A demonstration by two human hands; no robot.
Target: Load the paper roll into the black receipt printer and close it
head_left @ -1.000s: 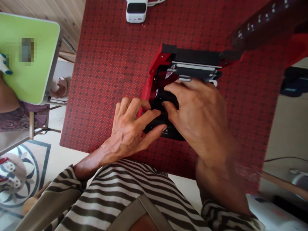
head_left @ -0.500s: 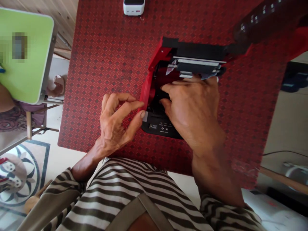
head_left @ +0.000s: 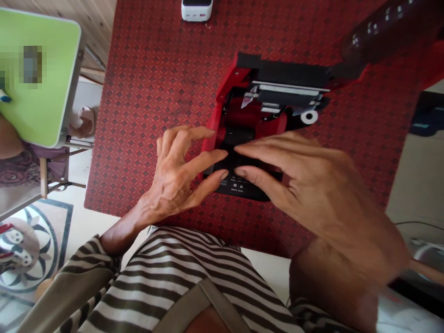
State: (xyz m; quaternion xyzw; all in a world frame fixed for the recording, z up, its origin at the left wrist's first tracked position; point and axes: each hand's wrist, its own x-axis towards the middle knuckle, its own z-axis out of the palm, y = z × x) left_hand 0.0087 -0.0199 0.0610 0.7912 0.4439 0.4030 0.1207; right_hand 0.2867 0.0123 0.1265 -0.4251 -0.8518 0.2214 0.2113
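A red-and-black machine (head_left: 239,188) sits on the table with its upper part raised. That raised part shows a black body (head_left: 294,73), a metal bar and a dark roller; the inside lies exposed. My left hand (head_left: 183,171) is at the machine's left side, fingers apart, index and thumb tips over the front of the opening by the black control panel. From the right reaches my right hand (head_left: 308,185), thumb and forefinger spread over the same front area. Nothing is visible between the fingers of either hand. My right hand hides the machine's front right portion.
A patterned red cloth (head_left: 145,92) covers the table. Behind stands a white box-shaped device (head_left: 197,11). A dark cylinder (head_left: 385,30) slants at the upper right. A white ring-shaped piece (head_left: 309,117) shows at the machine's right. A green-topped table (head_left: 45,111) is at left, with a person's arm.
My right hand has drawn back from inside the machine toward the front right, uncovering the interior and the white ring-shaped piece. My left hand has shifted right, over the front panel.
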